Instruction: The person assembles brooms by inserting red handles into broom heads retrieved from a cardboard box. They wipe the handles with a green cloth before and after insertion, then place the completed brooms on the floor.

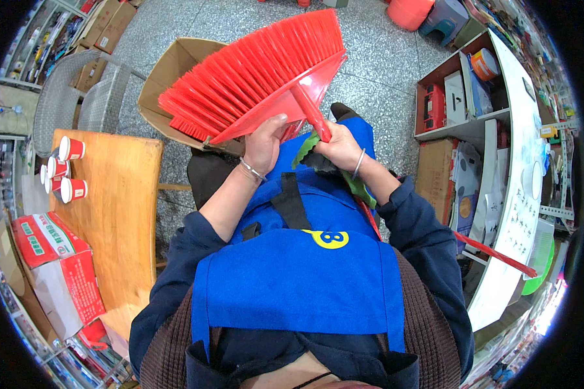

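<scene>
A large red broom head (259, 71) with long bristles is tilted in front of me, bristles pointing up and away. My left hand (265, 146) closes on the lower edge of its red plastic base, thumb on top. My right hand (341, 146) is wrapped round the red handle socket (310, 111), just below the base. A crumpled green and black piece (305, 152) hangs by the right hand; its kind is unclear. A red stick (493, 251) shows beyond my right forearm; whether it joins the broom is hidden.
An open cardboard box (165, 84) stands behind the broom head. Left is a wooden table (126, 214) with several red-and-white paper cups (73, 148) and a red-and-white carton (61, 259). A white-topped shelf unit (516, 175) stands right. Stools (444, 18) are at the back.
</scene>
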